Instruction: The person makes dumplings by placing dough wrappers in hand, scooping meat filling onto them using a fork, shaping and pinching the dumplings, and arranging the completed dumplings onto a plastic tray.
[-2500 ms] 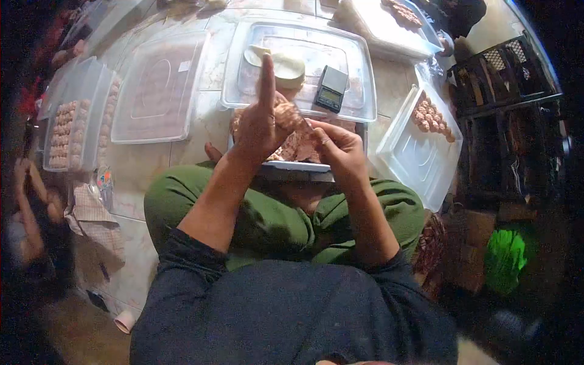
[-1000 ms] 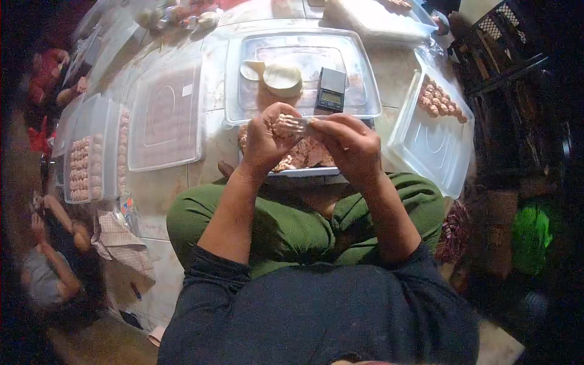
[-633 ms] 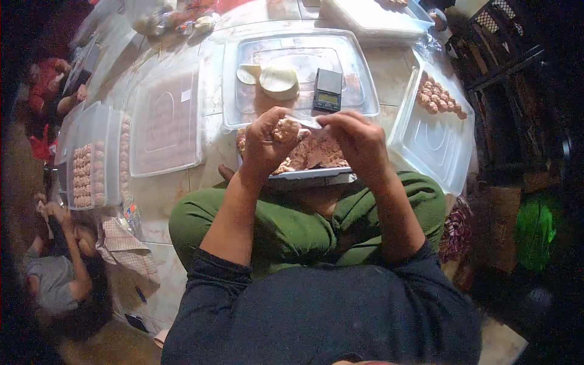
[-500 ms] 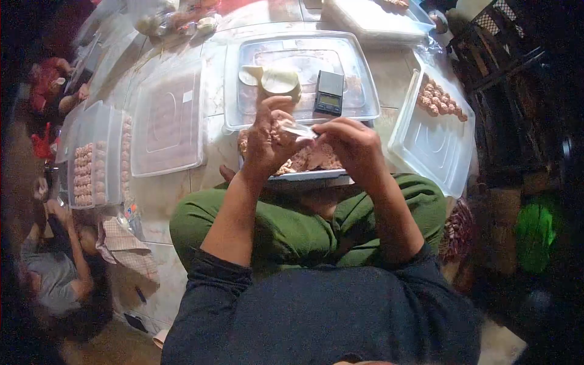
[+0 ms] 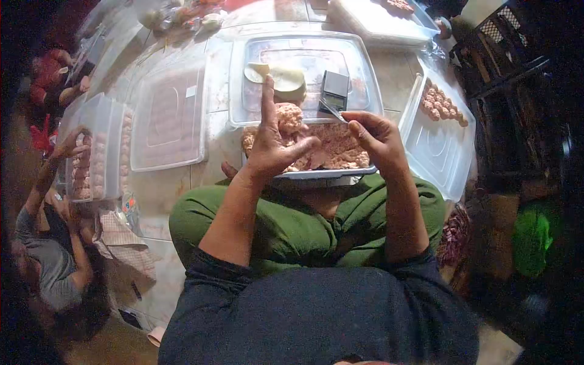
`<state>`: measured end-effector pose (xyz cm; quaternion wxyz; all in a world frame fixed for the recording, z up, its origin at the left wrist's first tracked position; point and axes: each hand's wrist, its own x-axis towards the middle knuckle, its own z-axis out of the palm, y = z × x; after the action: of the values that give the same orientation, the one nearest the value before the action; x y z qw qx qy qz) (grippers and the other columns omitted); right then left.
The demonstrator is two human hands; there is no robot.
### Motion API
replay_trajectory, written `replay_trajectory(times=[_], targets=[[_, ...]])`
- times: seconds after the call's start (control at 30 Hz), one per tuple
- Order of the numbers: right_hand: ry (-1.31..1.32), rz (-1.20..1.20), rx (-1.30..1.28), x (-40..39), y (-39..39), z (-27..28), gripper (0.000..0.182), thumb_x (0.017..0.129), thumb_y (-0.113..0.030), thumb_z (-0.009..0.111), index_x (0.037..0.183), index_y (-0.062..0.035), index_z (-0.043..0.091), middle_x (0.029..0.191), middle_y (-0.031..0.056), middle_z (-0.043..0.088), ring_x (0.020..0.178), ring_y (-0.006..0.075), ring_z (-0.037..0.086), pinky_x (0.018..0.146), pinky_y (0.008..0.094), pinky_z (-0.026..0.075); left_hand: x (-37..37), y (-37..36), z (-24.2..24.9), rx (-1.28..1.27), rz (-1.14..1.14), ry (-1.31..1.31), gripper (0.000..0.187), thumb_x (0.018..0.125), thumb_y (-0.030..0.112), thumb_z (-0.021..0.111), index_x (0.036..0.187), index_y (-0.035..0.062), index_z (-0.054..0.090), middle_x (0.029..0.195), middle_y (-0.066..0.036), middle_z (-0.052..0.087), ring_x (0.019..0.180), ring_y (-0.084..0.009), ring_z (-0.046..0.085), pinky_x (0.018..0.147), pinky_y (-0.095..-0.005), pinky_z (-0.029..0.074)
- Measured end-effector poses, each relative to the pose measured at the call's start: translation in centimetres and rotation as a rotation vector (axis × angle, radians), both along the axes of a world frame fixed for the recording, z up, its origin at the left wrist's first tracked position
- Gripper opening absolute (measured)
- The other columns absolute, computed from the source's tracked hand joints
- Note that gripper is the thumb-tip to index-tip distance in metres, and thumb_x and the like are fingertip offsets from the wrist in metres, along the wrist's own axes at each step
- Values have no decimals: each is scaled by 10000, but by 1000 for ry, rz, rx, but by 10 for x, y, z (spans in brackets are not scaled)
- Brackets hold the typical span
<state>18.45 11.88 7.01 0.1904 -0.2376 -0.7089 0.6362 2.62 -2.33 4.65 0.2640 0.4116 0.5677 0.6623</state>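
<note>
My left hand has its index finger stretched out and thumb apart, with a lump of pinkish minced mixture at its palm side. My right hand pinches a small metal spoon-like tool, whose end overlaps the front of a small digital scale. Below both hands sits a tub of minced mixture. Behind it a clear lid carries the scale and a pale round bowl with a small pale piece beside it.
A closed clear box stands to the left, beside boxes of shaped balls. At the right, a tilted clear tray holds more balls. A person in grey reaches into the left box. A checked cloth lies nearby.
My hands have moved apart. My right hand has drawn the tool away from the lump and toward the scale. My left index finger now points up. The person at left has reached into the box.
</note>
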Motion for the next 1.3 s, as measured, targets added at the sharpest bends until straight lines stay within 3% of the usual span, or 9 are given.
replay_trajectory(times=[0.2,0.3,0.33,0.53,0.83,1.03,1.1,1.17,1.3], targets=[[83,57,-88,-12,-23,-10,188,856,-51,585,1020,32,627,923,58,649,875,97,574,792,239,462,-4,3,-10,132,164,264,887,756,232,712,1416,35,152,823,-83,557,758,-160,541,683,-282,469],[150,19,243,-18,-29,-19,161,809,-35,630,966,-7,652,884,87,656,812,139,615,732,258,494,-21,2,-14,86,105,579,623,748,242,713,1262,5,452,800,-66,562,742,-153,547,657,-270,459],[169,-24,450,-19,-29,-16,155,796,-35,640,949,-17,658,871,97,656,790,156,626,711,265,503,-20,5,-16,162,119,545,376,741,236,711,1014,4,596,792,-42,573,724,-127,549,643,-261,455],[278,23,1016,-19,-30,6,197,729,-15,696,920,-61,680,832,87,640,740,190,635,627,273,516,-12,-1,-11,-6,-42,5,259,719,183,713,874,40,562,782,-20,594,742,-96,563,633,-263,460],[116,-85,831,-14,-21,3,146,755,-101,667,901,-99,662,827,91,652,732,248,644,629,322,522,-9,3,-20,-22,150,386,194,706,94,684,837,21,561,732,-81,572,696,-125,573,611,-265,459],[123,-120,706,-11,-12,0,124,773,-41,633,896,-43,650,822,100,655,741,217,646,657,301,515,-5,1,-14,-69,99,194,625,682,26,700,1212,82,374,880,-100,560,779,-152,558,680,-277,484],[79,-146,544,-9,-8,-9,142,783,-13,618,920,-25,651,820,112,652,732,188,633,662,286,500,-9,7,-22,51,43,124,931,692,27,716,1382,80,95,929,-125,539,804,-179,553,730,-296,488],[57,-143,336,-8,-10,-14,155,787,-2,610,932,-30,657,815,115,650,727,176,625,660,279,494,-9,10,-25,116,132,148,980,708,45,712,1407,57,25,896,-135,542,805,-188,553,745,-306,484],[89,-4,439,-17,-28,-15,156,838,16,565,973,0,643,854,68,636,785,108,567,717,233,456,-6,6,-13,100,188,302,754,743,150,686,1349,2,262,836,-128,561,801,-218,567,769,-333,469]])
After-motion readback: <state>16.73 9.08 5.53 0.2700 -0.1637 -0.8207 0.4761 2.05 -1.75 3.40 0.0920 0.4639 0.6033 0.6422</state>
